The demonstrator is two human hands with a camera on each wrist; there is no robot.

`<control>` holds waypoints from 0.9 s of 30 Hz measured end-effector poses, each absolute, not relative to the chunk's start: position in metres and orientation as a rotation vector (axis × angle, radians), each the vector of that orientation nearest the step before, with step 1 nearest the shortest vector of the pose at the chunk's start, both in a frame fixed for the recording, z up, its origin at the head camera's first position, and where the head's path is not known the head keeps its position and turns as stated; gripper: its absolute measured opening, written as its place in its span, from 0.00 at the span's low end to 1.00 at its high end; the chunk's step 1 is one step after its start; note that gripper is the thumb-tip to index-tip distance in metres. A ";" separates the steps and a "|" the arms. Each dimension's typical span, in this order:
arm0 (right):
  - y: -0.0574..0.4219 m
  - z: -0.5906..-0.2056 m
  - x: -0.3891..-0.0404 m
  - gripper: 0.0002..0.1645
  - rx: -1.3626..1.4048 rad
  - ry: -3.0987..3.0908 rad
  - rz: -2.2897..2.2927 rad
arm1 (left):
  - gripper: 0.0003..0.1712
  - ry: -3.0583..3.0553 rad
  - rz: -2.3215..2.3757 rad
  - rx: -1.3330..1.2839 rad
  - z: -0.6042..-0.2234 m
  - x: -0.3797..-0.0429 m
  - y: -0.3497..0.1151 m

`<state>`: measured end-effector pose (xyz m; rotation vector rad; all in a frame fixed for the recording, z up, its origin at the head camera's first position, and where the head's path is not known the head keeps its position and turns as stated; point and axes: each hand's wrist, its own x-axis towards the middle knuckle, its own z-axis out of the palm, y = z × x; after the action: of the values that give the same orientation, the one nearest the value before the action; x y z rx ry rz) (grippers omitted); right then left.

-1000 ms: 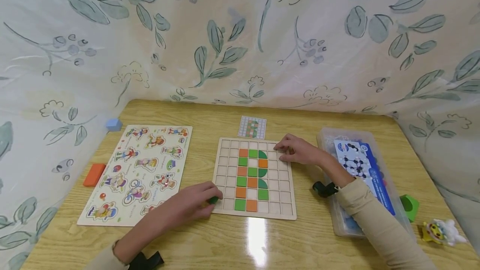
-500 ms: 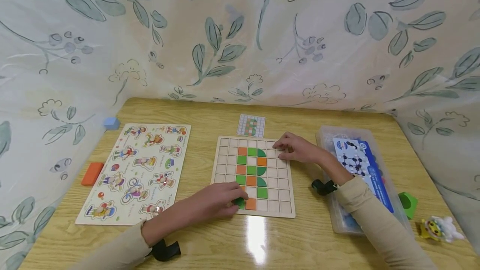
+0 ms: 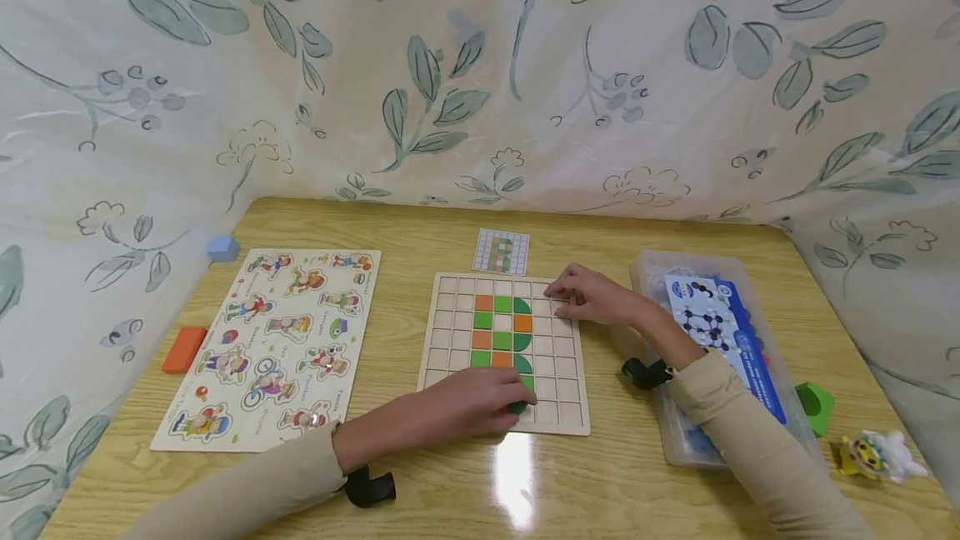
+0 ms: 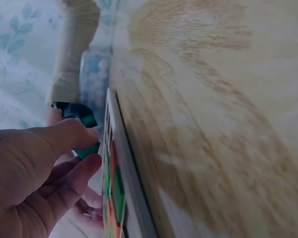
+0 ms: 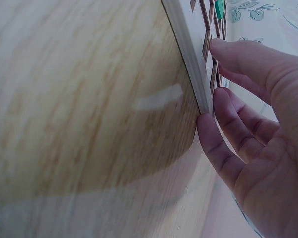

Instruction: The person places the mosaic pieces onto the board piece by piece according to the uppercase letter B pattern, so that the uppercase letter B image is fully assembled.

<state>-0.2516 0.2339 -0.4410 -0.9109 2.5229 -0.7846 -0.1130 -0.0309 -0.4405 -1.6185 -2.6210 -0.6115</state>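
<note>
My left hand (image 3: 467,400) pinches a dark green tile (image 3: 518,408) between thumb and fingers, over the lower part of a wooden grid board (image 3: 567,394). The left wrist view shows this tile (image 4: 91,149) edge-on, so its full shape is hidden. Orange and green square tiles and dark green rounded tiles fill several cells mid-board; my left hand covers the lowest ones. At the board's upper right corner rests my right hand (image 3: 603,298), its fingertips touching the surface and edge, relaxed and holding no tile. Just beyond the board lies a small pattern card (image 3: 501,252).
A picture puzzle board (image 3: 300,298) lies at left, beside an orange block (image 3: 184,349) and a blue block (image 3: 223,248). At right are a clear plastic box (image 3: 678,448) with a molecule label, a green block (image 3: 814,408) and a small toy figure (image 3: 883,457).
My left hand has moved right with the dark green tile, from the board's left edge to above its lower middle. My right hand has stayed at the upper right corner.
</note>
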 end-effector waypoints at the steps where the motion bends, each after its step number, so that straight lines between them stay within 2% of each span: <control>1: 0.234 -0.442 -0.252 0.19 -0.917 2.521 -0.785 | 0.14 -2.622 -0.608 -1.628 -0.442 -0.113 -0.029; 27: 0.235 -0.443 -0.253 0.20 -0.908 2.524 -0.769 | 0.12 -2.564 -0.347 -1.603 -0.452 -0.112 -0.022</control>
<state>-0.2532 0.2350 -0.4433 -0.9085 2.5238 -0.7687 -0.1120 -0.0222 -0.4520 -1.6035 -2.5639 -0.3471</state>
